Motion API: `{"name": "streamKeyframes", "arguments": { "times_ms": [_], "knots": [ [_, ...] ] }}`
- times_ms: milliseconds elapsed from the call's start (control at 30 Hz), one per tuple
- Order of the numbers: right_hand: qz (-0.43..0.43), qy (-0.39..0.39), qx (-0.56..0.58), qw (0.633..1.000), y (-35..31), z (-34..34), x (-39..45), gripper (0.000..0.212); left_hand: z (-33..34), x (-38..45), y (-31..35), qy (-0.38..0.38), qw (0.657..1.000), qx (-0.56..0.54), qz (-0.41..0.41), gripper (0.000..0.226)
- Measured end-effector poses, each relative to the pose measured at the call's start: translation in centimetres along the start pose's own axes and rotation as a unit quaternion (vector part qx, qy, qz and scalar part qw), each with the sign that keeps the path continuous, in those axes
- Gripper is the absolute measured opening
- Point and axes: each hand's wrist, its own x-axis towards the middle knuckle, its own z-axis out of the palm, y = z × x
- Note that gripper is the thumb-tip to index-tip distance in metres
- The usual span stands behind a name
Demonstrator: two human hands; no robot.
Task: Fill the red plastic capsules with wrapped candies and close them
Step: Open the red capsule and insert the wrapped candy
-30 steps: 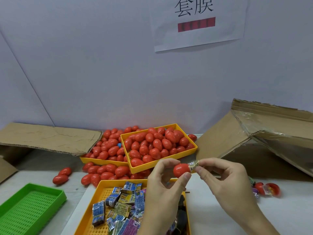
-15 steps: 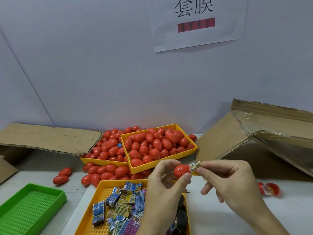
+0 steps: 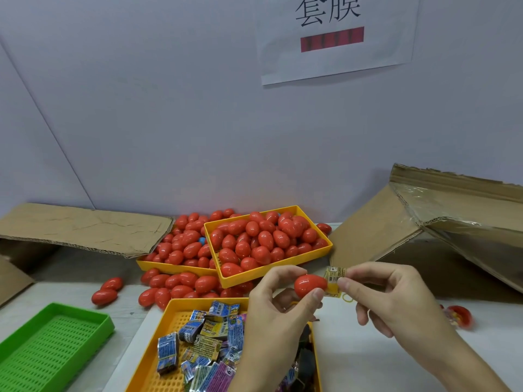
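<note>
mid-frame my left hand (image 3: 278,304) pinches a capsule (image 3: 310,285), right hand (image 3: 387,298) pinching a candy (image 3: 334,278) at its mouth; next push in.

Light: you work under bright, even overhead light; nothing is dim.
Shadows: soft ones under your cardboard flap (image 3: 85,230) at the table's left rear edge.
Glare: small white highlights on your red capsules (image 3: 263,241); sheen on the tape (image 3: 441,205).
Distortion: your wall lines bend outward at the frame edges.
Focus: mostly sharp, slight softness low down.

wall sign (image 3: 336,38): "套膜" | candy wrapper (image 3: 229,371): "6"
</note>
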Motion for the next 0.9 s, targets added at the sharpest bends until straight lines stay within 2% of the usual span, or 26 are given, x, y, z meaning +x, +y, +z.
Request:
{"name": "streamKeyframes", "arguments": {
  "times_ms": [267, 900],
  "knots": [
    [-0.041, -0.003, -0.037, 0.998, 0.04, 0.37, -0.14, 0.018, -0.11, 0.03, -0.19, -0.011, 0.999, 0.031, 0.01, 0.028],
    [-0.066, -0.015, -0.023, 0.997, 0.19, 0.37, -0.21, 0.017, -0.1, 0.0, -0.31, -0.023, 0.997, 0.071, 0.015, 0.035]
  ]
}}
